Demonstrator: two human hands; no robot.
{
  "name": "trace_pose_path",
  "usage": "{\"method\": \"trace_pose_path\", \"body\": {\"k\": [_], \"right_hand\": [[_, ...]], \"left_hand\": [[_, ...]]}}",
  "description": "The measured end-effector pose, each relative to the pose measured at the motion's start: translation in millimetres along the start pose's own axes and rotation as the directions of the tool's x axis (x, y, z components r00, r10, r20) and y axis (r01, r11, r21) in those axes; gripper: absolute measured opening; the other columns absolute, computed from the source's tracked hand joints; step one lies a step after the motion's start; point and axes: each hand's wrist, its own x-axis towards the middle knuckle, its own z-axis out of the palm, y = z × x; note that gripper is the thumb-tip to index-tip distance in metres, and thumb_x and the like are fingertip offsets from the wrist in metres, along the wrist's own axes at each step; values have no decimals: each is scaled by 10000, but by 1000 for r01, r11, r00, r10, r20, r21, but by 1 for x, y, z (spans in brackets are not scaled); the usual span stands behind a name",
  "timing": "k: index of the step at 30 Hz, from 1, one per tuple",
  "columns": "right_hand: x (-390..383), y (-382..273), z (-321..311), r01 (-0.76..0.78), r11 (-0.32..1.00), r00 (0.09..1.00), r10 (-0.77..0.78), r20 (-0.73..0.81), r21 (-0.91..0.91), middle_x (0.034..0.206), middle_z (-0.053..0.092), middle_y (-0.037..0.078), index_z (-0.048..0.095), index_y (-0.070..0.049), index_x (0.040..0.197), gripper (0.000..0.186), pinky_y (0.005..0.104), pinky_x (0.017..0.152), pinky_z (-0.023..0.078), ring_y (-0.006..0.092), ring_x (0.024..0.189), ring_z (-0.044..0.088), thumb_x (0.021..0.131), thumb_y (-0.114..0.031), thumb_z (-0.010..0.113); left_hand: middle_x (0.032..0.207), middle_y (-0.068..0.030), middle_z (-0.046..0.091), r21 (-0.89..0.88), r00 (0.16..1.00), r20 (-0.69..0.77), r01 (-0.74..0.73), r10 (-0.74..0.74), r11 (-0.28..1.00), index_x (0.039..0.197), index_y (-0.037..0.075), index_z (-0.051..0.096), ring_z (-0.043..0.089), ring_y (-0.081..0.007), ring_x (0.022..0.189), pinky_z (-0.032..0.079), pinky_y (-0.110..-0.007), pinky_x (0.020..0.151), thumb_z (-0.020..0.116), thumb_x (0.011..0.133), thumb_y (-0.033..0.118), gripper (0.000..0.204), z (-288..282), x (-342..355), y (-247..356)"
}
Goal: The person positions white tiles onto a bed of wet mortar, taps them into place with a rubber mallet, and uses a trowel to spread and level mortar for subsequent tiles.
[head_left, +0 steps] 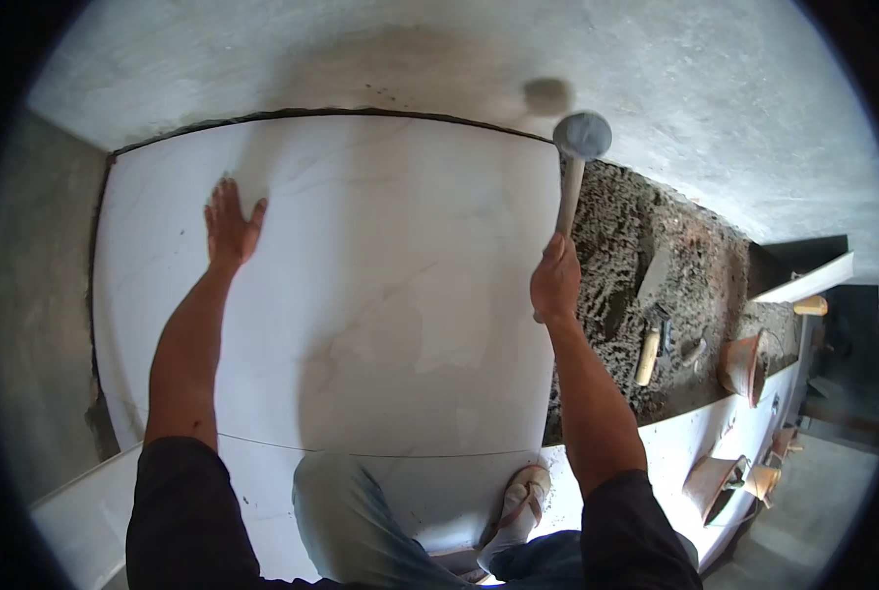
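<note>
A large white marble-look tile [439, 256] lies on the floor in front of me, its far edge close to the wall. My left hand [230, 228] rests flat on its left part, fingers stretched out. In my right hand [555, 283] is a rubber mallet [583, 136], gripped by its pale handle. The grey head is raised near the tile's far right corner and casts a round shadow on the wall. To the right of the tile lies a bed of rough grey mortar [611, 246].
On the mortar lies a trowel [648, 356] with a wooden handle. Farther right are a bucket [742, 368] on its side, a second bucket [710, 484] and a strip of tile [808, 279]. A grey wall [361, 59] bounds the far side. My sandalled foot [524, 500] is on nearer tiles.
</note>
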Motion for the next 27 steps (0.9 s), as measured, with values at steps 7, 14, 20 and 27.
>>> {"method": "trace_pose_path", "body": {"k": [7, 14, 20, 27], "right_hand": [[-15, 29, 10, -134, 946, 990, 143, -6, 296, 579, 437, 57, 480, -14, 874, 489, 311, 383, 392, 153, 430, 440, 1012, -448, 302], [-35, -3, 21, -140, 978, 989, 131, 65, 158, 565, 418, 32, 481, -45, 834, 557, 305, 361, 366, 155, 381, 404, 1000, -537, 280], [-21, 19, 8, -254, 965, 917, 260, 301, -59, 577, 455, 72, 482, -6, 762, 620, 343, 397, 410, 184, 412, 459, 1002, -533, 260], [-47, 0, 3, -323, 945, 886, 324, 332, -61, 524, 421, 46, 498, -6, 778, 611, 336, 354, 371, 180, 373, 433, 1004, -527, 272]], "left_hand": [[1564, -185, 128, -93, 999, 46, -18, 22, 996, 1490, -21, 121, 64, -299, 1461, 50, -411, 1185, 379, 931, 563, 848, -21, -6, 14], [1593, -103, 46, -48, 996, 68, 67, -64, 997, 1515, 44, 58, -12, -234, 1473, 11, -378, 1192, 295, 931, 612, 848, -13, -20, -14], [1593, -93, 42, -32, 992, 124, 26, -21, 999, 1516, 56, 35, -17, -217, 1471, 4, -378, 1197, 261, 944, 601, 822, -16, -50, -13], [1585, -116, 67, -33, 988, 146, 47, -42, 998, 1512, 48, 76, 5, -239, 1471, 12, -389, 1198, 285, 951, 559, 788, -22, -119, -40]]}}
